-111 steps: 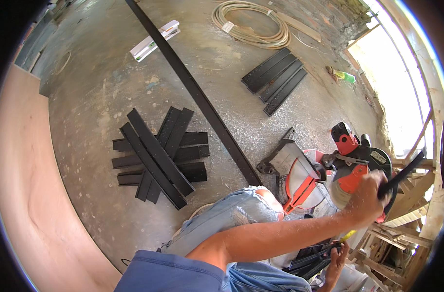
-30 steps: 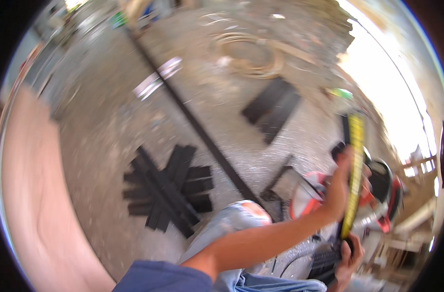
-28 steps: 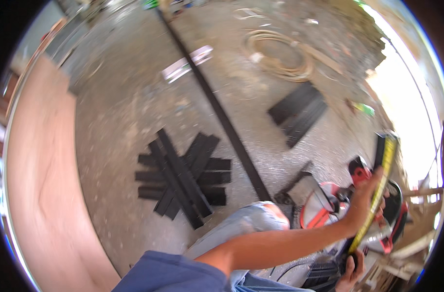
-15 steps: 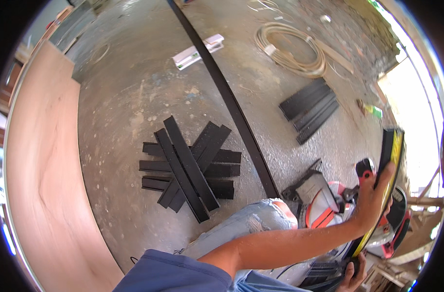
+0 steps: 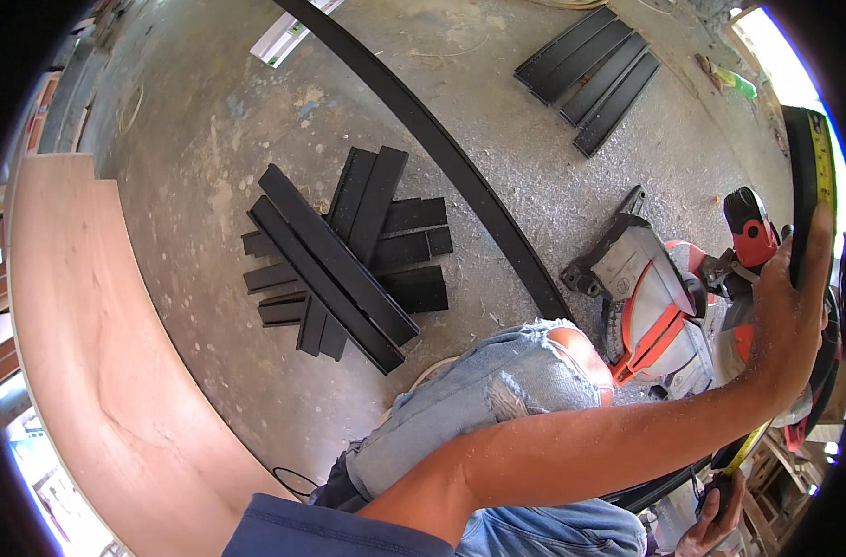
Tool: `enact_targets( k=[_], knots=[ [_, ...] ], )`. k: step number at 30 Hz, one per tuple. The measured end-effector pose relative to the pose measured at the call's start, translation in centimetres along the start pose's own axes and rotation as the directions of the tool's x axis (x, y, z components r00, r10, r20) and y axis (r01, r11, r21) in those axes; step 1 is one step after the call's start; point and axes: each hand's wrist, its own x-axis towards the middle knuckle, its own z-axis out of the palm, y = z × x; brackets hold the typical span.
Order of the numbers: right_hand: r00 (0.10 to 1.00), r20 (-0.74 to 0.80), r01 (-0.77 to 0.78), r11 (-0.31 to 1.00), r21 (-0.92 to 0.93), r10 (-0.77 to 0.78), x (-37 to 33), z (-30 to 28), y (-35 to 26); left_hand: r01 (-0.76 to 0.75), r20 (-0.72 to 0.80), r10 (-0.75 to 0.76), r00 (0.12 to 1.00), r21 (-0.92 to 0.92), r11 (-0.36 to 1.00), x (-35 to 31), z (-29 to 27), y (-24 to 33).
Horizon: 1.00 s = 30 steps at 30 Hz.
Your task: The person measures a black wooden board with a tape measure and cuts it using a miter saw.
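Observation:
At the right edge, my left hand (image 5: 787,302) is closed around a short black strip (image 5: 800,176), its arm reaching across my bent knee. A yellow tape measure blade (image 5: 823,167) lies along the strip's face, under my left fingers. Lower down, my right hand (image 5: 715,529) grips the dark tape measure case (image 5: 714,492), from which the blade comes out. The strip's middle is hidden behind my left hand and forearm. Beside the hands, on the floor, stands a grey and red miter saw (image 5: 659,316).
Crossed black strips (image 5: 348,269) lie stacked on the concrete floor (image 5: 200,213). A long black strip (image 5: 441,135) runs past them to my knee. More cut strips (image 5: 585,74) lie at the far right, near a green bottle (image 5: 738,84). A wooden board (image 5: 107,343) borders the left.
The view has tilted, so the floor things sit higher in the picture. Both hands keep their grip on the strip and tape measure, and appear farther right.

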Motion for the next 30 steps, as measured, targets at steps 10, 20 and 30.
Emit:
enact_targets(
  k=[10, 20, 30],
  knots=[
    [1.000, -0.025, -0.015, 0.999, -0.045, 0.014, 2.4, 0.1, 2.3, 0.054, 0.103, -0.052, 0.993, -0.017, 0.998, 4.0, -2.9, 2.0],
    [0.983, -0.107, 0.132, 0.980, -0.150, -0.148, 2.8, -0.5, 1.8, 0.007, 0.284, -0.035, 0.958, 0.097, 0.995, 5.4, -4.6, 7.0],
    [0.960, -0.195, 0.167, 0.969, -0.184, -0.203, 2.4, 0.2, 1.7, -0.026, 0.182, 0.006, 0.983, 0.109, 0.994, 6.6, -4.8, 10.2]
  ],
)
